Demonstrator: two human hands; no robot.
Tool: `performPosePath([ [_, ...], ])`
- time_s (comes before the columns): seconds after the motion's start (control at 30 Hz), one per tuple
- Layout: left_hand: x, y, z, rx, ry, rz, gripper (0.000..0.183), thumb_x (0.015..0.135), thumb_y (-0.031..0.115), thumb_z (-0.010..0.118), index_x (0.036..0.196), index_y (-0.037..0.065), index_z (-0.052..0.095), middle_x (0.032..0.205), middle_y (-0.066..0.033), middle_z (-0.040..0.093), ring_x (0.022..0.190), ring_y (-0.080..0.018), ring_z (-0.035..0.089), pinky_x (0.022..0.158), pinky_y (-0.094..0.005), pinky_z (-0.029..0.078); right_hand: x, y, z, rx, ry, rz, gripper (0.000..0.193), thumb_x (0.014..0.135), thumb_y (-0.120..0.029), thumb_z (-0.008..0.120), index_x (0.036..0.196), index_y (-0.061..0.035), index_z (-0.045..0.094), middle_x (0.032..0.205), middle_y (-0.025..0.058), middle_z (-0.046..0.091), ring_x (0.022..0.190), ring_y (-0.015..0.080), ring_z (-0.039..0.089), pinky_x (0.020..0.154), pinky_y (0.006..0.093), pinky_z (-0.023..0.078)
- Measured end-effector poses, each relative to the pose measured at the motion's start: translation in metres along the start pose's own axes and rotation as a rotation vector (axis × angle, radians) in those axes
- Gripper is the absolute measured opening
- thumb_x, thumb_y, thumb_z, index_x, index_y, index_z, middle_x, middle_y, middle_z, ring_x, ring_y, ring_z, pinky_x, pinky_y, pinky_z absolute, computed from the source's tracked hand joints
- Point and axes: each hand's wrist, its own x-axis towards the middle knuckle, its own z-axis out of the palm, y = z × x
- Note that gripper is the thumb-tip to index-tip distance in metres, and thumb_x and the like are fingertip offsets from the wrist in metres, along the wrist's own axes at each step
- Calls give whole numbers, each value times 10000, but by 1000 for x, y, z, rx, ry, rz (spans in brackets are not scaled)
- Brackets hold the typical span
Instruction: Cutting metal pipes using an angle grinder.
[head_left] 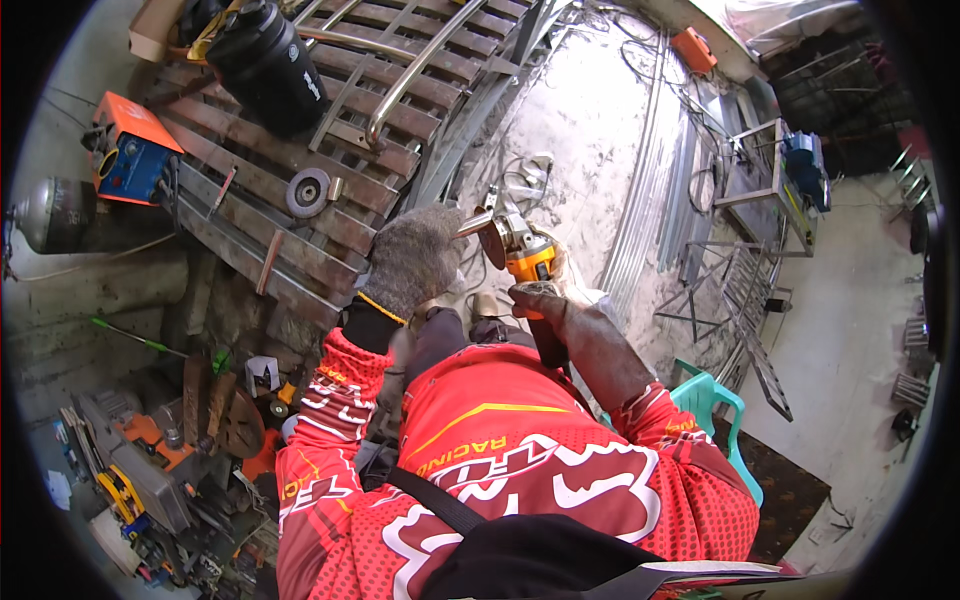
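Note:
My left hand (pixel 412 250), in a thick grey glove, is closed around a short shiny metal tube (pixel 473 223) whose end sticks out to the right. My right hand (pixel 545 303), in a dark leather glove, grips a yellow angle grinder (pixel 532 262) from below. The grinder's disc (pixel 492 244) is right at the tube's end; whether they touch I cannot tell. Left of my left hand, a grey flap disc (pixel 308 192) lies on the slatted metal bench (pixel 350 225).
Curved metal tubing (pixel 420 75) and a black canister (pixel 265 70) lie on the bench, beside an orange-and-blue welding machine (pixel 135 150). Long steel profiles (pixel 640 200) stretch along the floor. A green plastic chair (pixel 710 400) stands behind my right arm; cluttered tools (pixel 140 480) fill the lower left.

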Motion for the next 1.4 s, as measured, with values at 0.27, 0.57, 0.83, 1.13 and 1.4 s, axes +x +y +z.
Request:
performPosePath([
  [0.27, 0, -3, 3, 33, 14, 15, 165, 869, 179, 654, 988, 69, 683, 957, -189, 675, 904, -402, 675, 768, -496, 542, -2, -2, 3, -7, -2, -1, 521, 821, -230, 884, 1246, -37, 653, 1077, 106, 732, 966, 242, 739, 816, 369, 588],
  [0.57, -2, -3, 4, 21, 33, 16, 215, 862, 197, 671, 1035, 72, 699, 978, -182, 679, 912, -404, 672, 768, -486, 547, -2, -5, 0, -12, 4, 1, 517, 824, -237, 881, 1245, -38, 655, 1079, 106, 733, 969, 242, 739, 822, 373, 584],
  [0.83, -8, -16, 10, -676, 32, -250, 219, 958, 239, 642, 1022, 34, 690, 799, -99, 668, 703, -236, 655, 631, -355, 516, -1, -8, -5, 6, -4, -21, 515, 826, -243, 878, 1244, -39, 657, 1080, 106, 734, 972, 243, 740, 828, 376, 581],
  [1.13, -22, -9, 4, -1330, -131, -553, 301, 1035, 306, 525, 1032, 49, 683, 761, 11, 619, 628, -80, 544, 573, -235, 441, -3, -14, -8, 29, -8, -48, 512, 828, -250, 875, 1242, -41, 659, 1082, 106, 736, 975, 243, 740, 834, 380, 577],
  [1.4, -22, -12, 24, -1100, -132, -381, 152, 992, 164, 628, 1055, 26, 637, 815, -6, 619, 666, -95, 563, 607, -261, 467, -4, -9, -4, 16, -10, -36, 509, 831, -256, 872, 1241, -42, 661, 1084, 106, 737, 978, 243, 741, 840, 384, 574],
])
